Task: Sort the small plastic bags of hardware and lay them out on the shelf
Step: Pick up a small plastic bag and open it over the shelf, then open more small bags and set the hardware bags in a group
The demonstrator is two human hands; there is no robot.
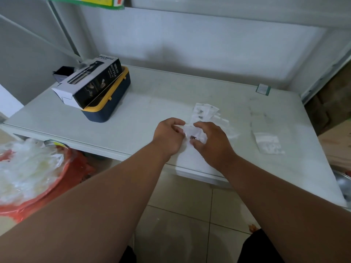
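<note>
From the head view, both hands pinch one small bag (191, 134) between them over the shelf (133, 111): left hand (168, 136) on its left edge, right hand (210, 141) on its right (dark hardware inside). The laid-out bags (206, 112) lie just beyond, nearer the right hand.

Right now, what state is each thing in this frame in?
Left hand: grips the held bag's left edge.
Right hand: pinches the same bag.
Held bag: clear, raised off the shelf, dark hardware inside.
Row of bags: lying flat, overlapping.
Lone bag: flat, apart at the right.
Spray bottle box: tilted across the navy-and-yellow bin.
</note>
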